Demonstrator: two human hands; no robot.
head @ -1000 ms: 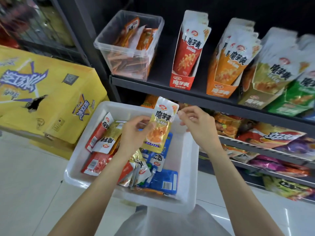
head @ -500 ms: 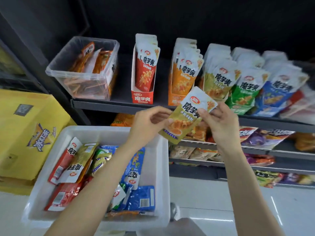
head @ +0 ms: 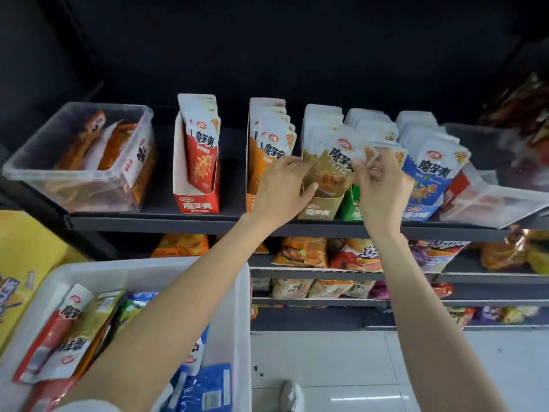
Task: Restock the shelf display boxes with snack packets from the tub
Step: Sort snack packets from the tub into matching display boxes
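On the dark shelf (head: 154, 223), two hands seat an olive snack packet (head: 329, 171) in its olive display box (head: 319, 209).
Lower left, the white tub (head: 234, 292) holds loose packets; the left hand (head: 279, 191) pinches the packet's left edge, the right hand (head: 383, 188) pinches its top right corner.

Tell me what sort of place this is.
Most likely a small shop's snack aisle: a dark shelf holding branded display boxes of packets, more bagged snacks below, and a restocking tub.
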